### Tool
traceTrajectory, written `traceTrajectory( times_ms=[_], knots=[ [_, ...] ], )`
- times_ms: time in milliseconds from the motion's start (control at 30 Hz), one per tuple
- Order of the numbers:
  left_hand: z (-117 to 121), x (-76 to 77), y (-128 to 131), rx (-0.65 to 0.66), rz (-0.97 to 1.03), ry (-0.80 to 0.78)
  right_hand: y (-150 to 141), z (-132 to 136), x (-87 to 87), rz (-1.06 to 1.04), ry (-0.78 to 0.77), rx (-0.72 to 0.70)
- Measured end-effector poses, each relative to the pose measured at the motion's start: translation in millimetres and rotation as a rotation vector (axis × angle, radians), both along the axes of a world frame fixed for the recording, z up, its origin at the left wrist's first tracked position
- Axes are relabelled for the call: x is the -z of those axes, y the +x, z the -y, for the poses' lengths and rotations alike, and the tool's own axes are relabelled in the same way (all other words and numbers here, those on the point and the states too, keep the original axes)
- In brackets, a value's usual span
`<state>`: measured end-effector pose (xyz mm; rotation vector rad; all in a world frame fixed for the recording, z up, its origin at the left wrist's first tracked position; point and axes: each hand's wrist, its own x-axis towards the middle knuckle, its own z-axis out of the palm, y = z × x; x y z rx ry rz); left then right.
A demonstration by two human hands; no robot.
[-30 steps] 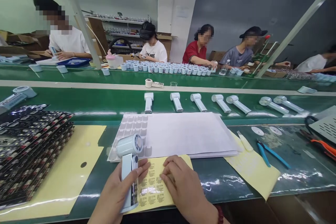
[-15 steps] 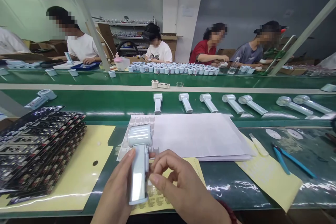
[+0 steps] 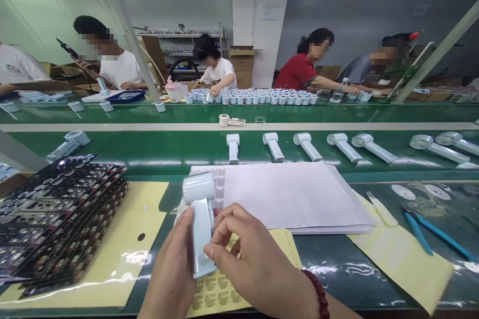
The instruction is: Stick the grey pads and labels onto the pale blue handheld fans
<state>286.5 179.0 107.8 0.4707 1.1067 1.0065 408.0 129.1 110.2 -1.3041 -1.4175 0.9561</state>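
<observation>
A light-blue handheld fan, with a drum-shaped head and a flat shiny handle, is tilted up in front of me. My left hand wraps the handle from the left. On the other side, my right hand is closed with bent fingers, its thumb tip against the lower right edge of the handle; whatever lies behind the fingers is hidden. Beneath both hands is a yellow sheet of printed labels. A stack of white paper lies just beyond, with a sheet of grey-marked stickers at its left.
Similar fans lie in a row on the green conveyor belt. Dark printed boards are piled at left on yellow sheeting. Blue-handled cutters and a yellow backing sheet lie right. Co-workers sit opposite behind many small cups.
The fan's handle has turned and its lower end has moved slightly right and up. My right thumb has shifted left onto the handle's edge. Across the belt, a co-worker reaches into the cups.
</observation>
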Motion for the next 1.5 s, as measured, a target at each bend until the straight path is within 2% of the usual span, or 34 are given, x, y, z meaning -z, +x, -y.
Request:
traceTrajectory(
  times_ms=[133, 300, 367, 433, 567, 667, 733, 800, 867, 900, 1033, 1133, 1267, 1333, 1400, 1500],
  knots=[
    [0, 1.5, -2, 0.046, 0.066, 0.014, -1, -3, 6.6, 0.092, 0.132, 0.027],
    [-4, -0.7, 1, 0.042, 0.06, -0.04, 3, -6, 5.7, -0.267, 0.008, 0.008],
    [-8, -3.4, 1, 0.041, 0.079, -0.065, 4, -7, 5.8, -0.285, 0.026, 0.037],
    [-11, -5.7, 1, 0.047, 0.106, -0.086, 4, -8, 8.9, -0.157, 0.084, 0.057],
    [-12, -4.2, 3, 0.08, 0.155, -0.101, 2, -12, 20.5, 0.282, 0.269, 0.039],
    [-9, 0.3, 8, -0.015, 0.137, -0.084, 0, -15, 23.8, 0.402, 0.329, -0.005],
    [-8, 0.7, 11, -0.04, 0.156, -0.108, 2, -17, 20.5, 0.279, 0.318, -0.011],
    [-14, -3.2, 12, 0.009, 0.181, -0.122, 9, -19, 15.0, 0.026, 0.265, 0.02],
    [-29, -10.7, 10, 0.095, 0.149, -0.094, 22, -22, 11.2, -0.126, 0.209, 0.086],
    [-41, -14.8, 9, 0.128, 0.101, -0.067, 30, -23, 11.1, -0.107, 0.187, 0.116],
    [-110, -21.8, 9, 0.181, -0.143, 0.167, 56, -27, 21.1, 0.345, 0.033, 0.134],
    [-170, -10.7, 20, 0.182, -0.271, 0.308, 61, -29, 29.6, 0.55, -0.119, 0.06],
    [-231, 15.1, 36, 0.093, -0.398, 0.358, 66, -33, 40.6, 0.553, -0.232, -0.036],
    [-246, 24.9, 37, 0.02, -0.48, 0.405, 74, -36, 49.3, 0.488, -0.223, -0.041],
    [-249, 28.1, 34, -0.042, -0.54, 0.484, 85, -39, 58.3, 0.393, -0.198, -0.038],
    [-231, 17.3, 28, -0.056, -0.573, 0.587, 100, -44, 67.1, 0.202, -0.195, -0.048]
  ],
)
